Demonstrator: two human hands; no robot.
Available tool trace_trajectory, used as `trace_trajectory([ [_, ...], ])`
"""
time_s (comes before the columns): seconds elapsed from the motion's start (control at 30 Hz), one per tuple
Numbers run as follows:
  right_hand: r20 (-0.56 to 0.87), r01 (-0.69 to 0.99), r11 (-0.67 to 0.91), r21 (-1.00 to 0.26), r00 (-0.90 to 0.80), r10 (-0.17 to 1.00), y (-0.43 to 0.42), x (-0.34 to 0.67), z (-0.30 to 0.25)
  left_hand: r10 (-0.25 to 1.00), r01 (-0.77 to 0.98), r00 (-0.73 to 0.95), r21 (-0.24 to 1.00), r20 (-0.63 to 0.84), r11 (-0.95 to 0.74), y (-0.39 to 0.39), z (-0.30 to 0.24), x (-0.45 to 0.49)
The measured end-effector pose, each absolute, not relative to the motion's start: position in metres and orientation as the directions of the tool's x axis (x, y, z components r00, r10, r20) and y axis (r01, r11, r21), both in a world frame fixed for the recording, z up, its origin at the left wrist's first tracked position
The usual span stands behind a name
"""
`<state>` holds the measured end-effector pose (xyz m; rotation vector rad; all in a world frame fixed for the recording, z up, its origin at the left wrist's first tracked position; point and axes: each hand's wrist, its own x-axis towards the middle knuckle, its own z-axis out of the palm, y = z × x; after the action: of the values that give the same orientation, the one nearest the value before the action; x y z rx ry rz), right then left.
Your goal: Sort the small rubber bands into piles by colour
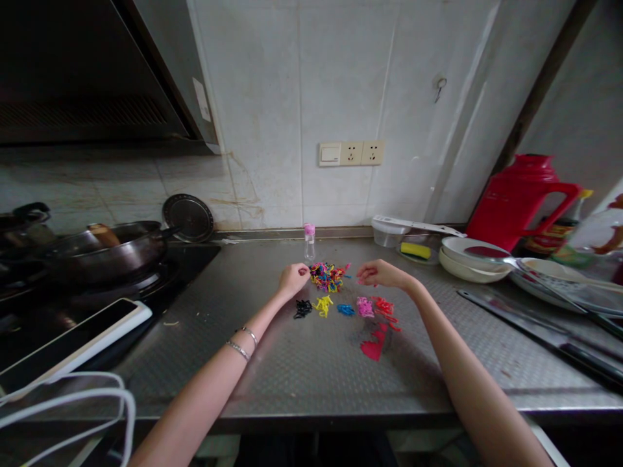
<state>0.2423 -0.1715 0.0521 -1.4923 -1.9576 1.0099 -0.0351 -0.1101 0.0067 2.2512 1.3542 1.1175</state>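
A mixed heap of small colourful elastic bands (328, 277) lies on the metal counter. My left hand (293, 280) is at the heap's left edge, fingers curled together; whatever they may pinch is too small to make out. To the right of the heap, my right hand (382, 274) hovers with bent fingers apart, nothing visible in them. In front are single-colour piles: black bands (302, 309), yellow bands (323, 305), blue bands (346, 310), pink bands (365, 307) and red bands (383, 305). Behind the heap stands a small clear bottle with a pink cap (309, 242).
A clear bag with red print (374, 347) lies before the piles. On the left are a pan (121, 253) and a white device (92, 347) with cables. Bowls (474, 263), a long knife (525, 324) and a red thermos jug (516, 201) occupy the right.
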Motion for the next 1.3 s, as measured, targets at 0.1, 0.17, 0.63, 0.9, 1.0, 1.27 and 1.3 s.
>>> trace_trajectory([
  [0.1, -0.159, 0.632, 0.12, -0.766, -0.366, 0.917, -0.174, 0.243, 0.052, 0.789, 0.608, 0.435, 0.505, 0.433, -0.613, -0.121, 0.012, -0.025],
  [0.17, -0.189, 0.656, 0.132, -0.743, -0.395, 0.899, -0.175, 0.242, 0.052, 0.759, 0.596, 0.524, 0.469, 0.388, -0.651, -0.129, 0.014, -0.019],
  [0.63, -0.245, 0.73, 0.174, -0.661, -0.429, 0.87, -0.179, 0.234, 0.057, 0.653, 0.571, 0.698, 0.323, 0.295, -0.755, -0.142, 0.014, -0.005],
  [0.9, -0.192, 0.728, 0.16, -0.667, -0.375, 0.907, -0.174, 0.234, 0.052, 0.671, 0.631, 0.667, 0.233, 0.323, -0.74, -0.14, 0.013, -0.002],
  [1.0, -0.137, 0.711, 0.179, -0.68, -0.363, 0.922, -0.172, 0.233, 0.049, 0.687, 0.646, 0.642, 0.243, 0.34, -0.723, -0.14, 0.014, -0.002],
  [1.27, 0.039, 0.777, 0.287, -0.56, -0.321, 0.946, -0.162, 0.226, 0.035, 0.74, 0.635, 0.538, 0.384, 0.403, -0.67, -0.14, 0.027, -0.006],
  [1.3, 0.067, 0.784, 0.307, -0.54, -0.323, 0.944, -0.162, 0.225, 0.033, 0.74, 0.616, 0.551, 0.41, 0.385, -0.672, -0.138, 0.031, -0.009],
])
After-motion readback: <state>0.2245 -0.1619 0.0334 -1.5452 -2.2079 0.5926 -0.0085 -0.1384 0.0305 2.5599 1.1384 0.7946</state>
